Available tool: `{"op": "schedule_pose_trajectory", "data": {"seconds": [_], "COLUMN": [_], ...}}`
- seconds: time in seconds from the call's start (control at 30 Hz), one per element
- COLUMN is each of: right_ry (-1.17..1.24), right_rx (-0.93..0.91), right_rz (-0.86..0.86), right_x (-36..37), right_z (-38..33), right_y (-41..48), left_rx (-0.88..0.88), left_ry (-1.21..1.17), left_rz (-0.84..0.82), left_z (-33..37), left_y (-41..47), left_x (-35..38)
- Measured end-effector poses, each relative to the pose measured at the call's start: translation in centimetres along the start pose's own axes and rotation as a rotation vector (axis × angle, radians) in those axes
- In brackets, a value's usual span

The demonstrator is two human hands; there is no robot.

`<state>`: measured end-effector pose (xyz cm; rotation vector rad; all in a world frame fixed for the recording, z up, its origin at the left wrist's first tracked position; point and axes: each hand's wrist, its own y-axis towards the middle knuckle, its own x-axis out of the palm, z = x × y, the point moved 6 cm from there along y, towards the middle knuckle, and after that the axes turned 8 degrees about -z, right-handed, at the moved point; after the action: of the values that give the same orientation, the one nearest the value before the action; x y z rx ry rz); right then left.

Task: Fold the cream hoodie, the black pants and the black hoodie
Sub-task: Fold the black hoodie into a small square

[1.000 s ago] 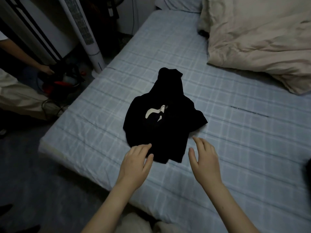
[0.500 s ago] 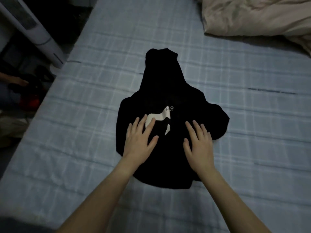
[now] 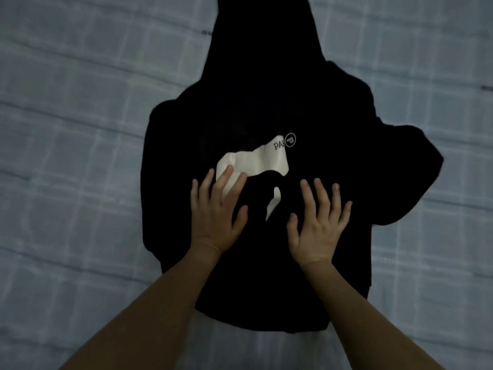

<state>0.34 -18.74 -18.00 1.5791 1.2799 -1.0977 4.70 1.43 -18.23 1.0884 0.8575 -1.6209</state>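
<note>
**Pressing two flat hands on one black hoodie**

Head view, looking down.

- Black hoodie: one. It lies front side up on the bed sheet and fills the middle of the view. Its long axis runs from near to far, with the hood pointing away from the person and off the top edge, and the hem nearest the person. One bunched lump of cloth juts out on its right side.
- White print: one, on the chest, showing as two patches, a broad one and a narrow sliver below it. A small round logo sits at its upper right end.
- Left hand: one. It lies palm down on the hoodie with its fingers straight and spread, their tips over the lower left end of the print. It grips nothing.
- Right hand: one. It lies palm down on the dark cloth just right of the sliver, fingers straight and fanned. It grips nothing.
- Bed sheet: one, pale blue with a check pattern, lying under the hoodie on all sides.
</note>
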Motion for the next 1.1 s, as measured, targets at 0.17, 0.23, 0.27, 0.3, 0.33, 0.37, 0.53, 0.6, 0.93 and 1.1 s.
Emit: {"op": "schedule_pose_trajectory", "data": {"seconds": [0.17,0.23,0.27,0.3,0.33,0.37,0.53,0.6,0.93,1.1], "right_ry": [0.004,0.003,0.0,-0.003,-0.003,-0.003,0.014,0.016,0.104,0.02], "right_rx": [-0.006,-0.009,-0.012,-0.014,-0.015,-0.014,-0.015,-0.014,-0.007,-0.071], "right_rz": [0.013,0.009,0.008,0.008,0.007,0.006,0.019,0.037,0.094,0.184], "right_x": [-0.1,0.0,0.0,0.0,0.0,0.0,-0.2,-0.4,-5.7,-11.1], "right_z": [-0.1,-0.1,-0.1,-0.1,-0.1,-0.2,-0.2,-0.3,-0.2,3.8], "right_y": [-0.2,-0.1,-0.1,-0.1,0.0,0.0,-0.1,0.0,-2.8,-10.7], "left_rx": [-0.008,-0.014,-0.016,-0.015,-0.014,-0.013,-0.014,-0.016,-0.046,-0.025], "left_ry": [-0.017,-0.013,-0.012,-0.01,-0.007,-0.004,-0.018,-0.02,-0.441,-0.418], "left_rz": [-0.014,-0.016,-0.014,-0.012,-0.013,-0.013,0.004,0.002,0.042,0.067], "left_z": [0.3,0.3,0.2,0.1,0.1,0.2,0.1,0.2,1.1,1.3], "left_y": [-0.2,-0.1,-0.1,-0.2,-0.2,-0.2,-0.3,-0.4,-2.5,-8.0], "left_x": [-0.4,-0.4,-0.4,-0.3,-0.3,-0.3,-0.1,0.0,-4.4,-8.1]}}
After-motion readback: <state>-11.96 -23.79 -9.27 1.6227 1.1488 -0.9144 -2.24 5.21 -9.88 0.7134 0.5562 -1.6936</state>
